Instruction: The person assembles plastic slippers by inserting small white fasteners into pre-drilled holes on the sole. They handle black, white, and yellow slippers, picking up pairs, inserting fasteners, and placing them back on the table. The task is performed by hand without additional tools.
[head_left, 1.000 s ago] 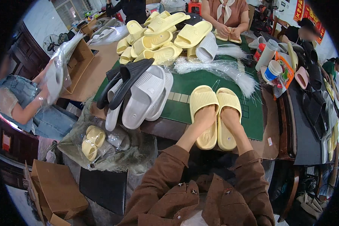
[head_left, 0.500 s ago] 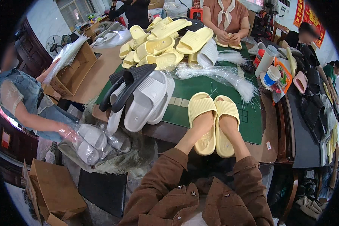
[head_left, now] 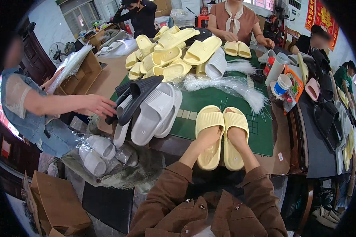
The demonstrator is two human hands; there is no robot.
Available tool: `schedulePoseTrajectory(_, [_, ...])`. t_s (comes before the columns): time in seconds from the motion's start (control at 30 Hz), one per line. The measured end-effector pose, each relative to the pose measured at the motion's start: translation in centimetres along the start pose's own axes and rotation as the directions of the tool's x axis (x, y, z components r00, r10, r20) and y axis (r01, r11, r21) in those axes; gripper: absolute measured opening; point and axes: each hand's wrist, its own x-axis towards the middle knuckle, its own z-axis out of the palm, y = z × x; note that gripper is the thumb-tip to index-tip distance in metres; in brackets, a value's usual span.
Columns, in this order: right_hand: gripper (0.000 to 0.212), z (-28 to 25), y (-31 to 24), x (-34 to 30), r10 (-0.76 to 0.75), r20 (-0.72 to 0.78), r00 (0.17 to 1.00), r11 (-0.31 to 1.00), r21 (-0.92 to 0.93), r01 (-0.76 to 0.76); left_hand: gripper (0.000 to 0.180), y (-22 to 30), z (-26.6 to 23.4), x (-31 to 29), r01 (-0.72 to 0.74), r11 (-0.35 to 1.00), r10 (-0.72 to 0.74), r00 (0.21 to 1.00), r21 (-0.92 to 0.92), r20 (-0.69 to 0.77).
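Yellow slippers lie paired side by side at the near edge of the green-matted surface [head_left: 225, 98]: left hand [head_left: 208, 136] flat on the left slipper [head_left: 209, 138], right hand [head_left: 236, 135] on the right slipper [head_left: 235, 140], fingers pressed together. Step looks like aligning the pair; lifting both together would need a matched grip.

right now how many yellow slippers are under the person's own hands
2: the left slipper lies under the left hand, the right slipper under the right hand, side by side on the green mat.
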Motion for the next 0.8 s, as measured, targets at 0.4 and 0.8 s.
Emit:
schedulePoseTrajectory(0.4, [0.056, 0.2, -0.2, 0.4, -0.005, 0.035, 0.999, 1.000, -0.002, 0.005, 0.038, -3.0, 3.6, 2.1, -0.020, 0.967, 0.066, 0.982, 0.252, -0.178])
schedulePoseTrajectory(0.8, [0.058, -0.3, 0.2, -0.1, 0.019, 0.094, 0.995, 0.999, -0.028, -0.017, 0.047, -2.5, 2.9, 1.9, -0.008, 0.953, 0.014, 1.000, 0.302, -0.018])
